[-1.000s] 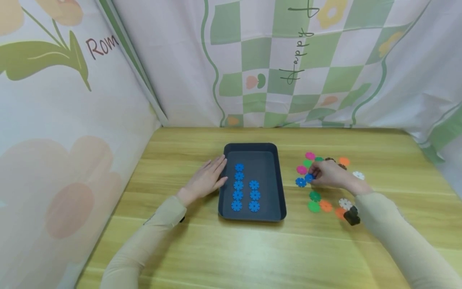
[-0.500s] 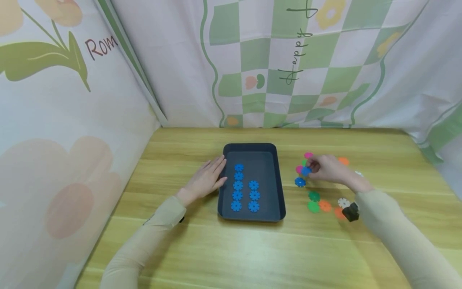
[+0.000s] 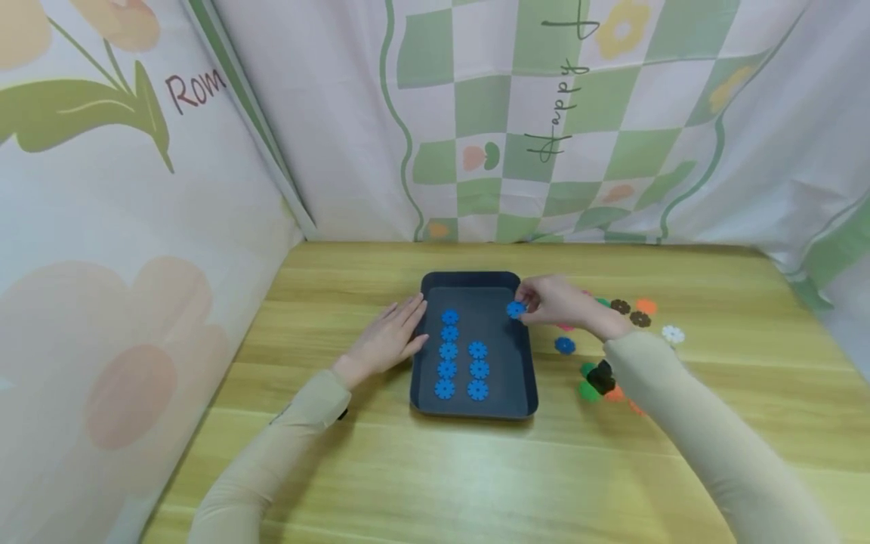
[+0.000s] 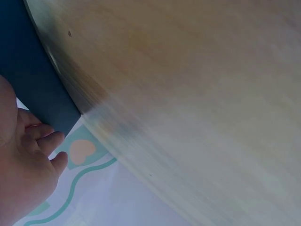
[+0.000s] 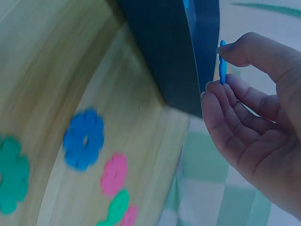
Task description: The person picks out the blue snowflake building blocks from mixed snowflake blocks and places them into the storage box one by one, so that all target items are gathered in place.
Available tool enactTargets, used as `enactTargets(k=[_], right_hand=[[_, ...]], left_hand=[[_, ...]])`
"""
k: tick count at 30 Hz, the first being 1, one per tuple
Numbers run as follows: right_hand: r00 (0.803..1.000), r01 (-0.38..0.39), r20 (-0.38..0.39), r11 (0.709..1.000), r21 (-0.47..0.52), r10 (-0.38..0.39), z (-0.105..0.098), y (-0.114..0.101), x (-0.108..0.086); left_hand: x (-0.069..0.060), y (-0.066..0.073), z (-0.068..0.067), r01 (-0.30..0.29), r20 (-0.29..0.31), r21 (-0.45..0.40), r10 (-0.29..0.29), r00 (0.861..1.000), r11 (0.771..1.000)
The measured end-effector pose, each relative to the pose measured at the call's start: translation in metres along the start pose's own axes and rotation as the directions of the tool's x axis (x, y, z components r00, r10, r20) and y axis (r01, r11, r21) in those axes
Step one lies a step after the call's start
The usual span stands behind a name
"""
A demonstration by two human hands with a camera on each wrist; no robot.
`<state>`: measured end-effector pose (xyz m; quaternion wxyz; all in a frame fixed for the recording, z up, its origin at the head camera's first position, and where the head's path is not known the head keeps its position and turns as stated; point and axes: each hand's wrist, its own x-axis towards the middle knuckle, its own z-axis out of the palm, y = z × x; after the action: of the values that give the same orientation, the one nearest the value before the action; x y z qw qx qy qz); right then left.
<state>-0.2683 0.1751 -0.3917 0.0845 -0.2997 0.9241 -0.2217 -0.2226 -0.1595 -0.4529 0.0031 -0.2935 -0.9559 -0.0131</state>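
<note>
Between thumb and fingers, my right hand (image 3: 553, 301) pinches a blue snowflake disc (image 3: 516, 310) over the right wall of the dark tray (image 3: 503, 393). The right wrist view shows that disc (image 5: 223, 63) edge-on, held above the tray's rim. My left hand (image 3: 389, 336) rests with straight fingers on the tray's left rim. Inside the tray, blue snowflake discs lie in two columns: a longer left column (image 3: 448, 351) and a shorter right column (image 3: 479, 369). Another blue disc (image 3: 565, 345) lies on the table to the tray's right.
Right of the tray, loose discs are scattered: brown (image 3: 640, 319), orange (image 3: 646, 306), white (image 3: 673, 334) and green (image 3: 589, 391). Pink discs are partly hidden by my right hand. A printed curtain (image 3: 476, 204) hangs along the table's back edge.
My right hand has lifted a blue disc from the loose pile and carried it left to the tray's right side. My left hand has stayed on the tray rim.
</note>
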Motion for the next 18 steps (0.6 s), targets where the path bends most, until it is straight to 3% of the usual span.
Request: enactTargets(k=[9, 18], right_hand=[[0.991, 0.085, 0.109, 0.996, -0.027, -0.082, 0.022, -0.022, 0.033], [0.982, 0.102, 0.161, 0.994, -0.031, -0.096, 0.033, -0.032, 0.047]], left_hand=[[-0.001, 0.000, 0.000, -0.001, -0.009, 0.007, 0.001, 1.000, 1.000], [0.000, 0.000, 0.000, 0.011, 0.005, 0.010, -0.011, 1.000, 1.000]])
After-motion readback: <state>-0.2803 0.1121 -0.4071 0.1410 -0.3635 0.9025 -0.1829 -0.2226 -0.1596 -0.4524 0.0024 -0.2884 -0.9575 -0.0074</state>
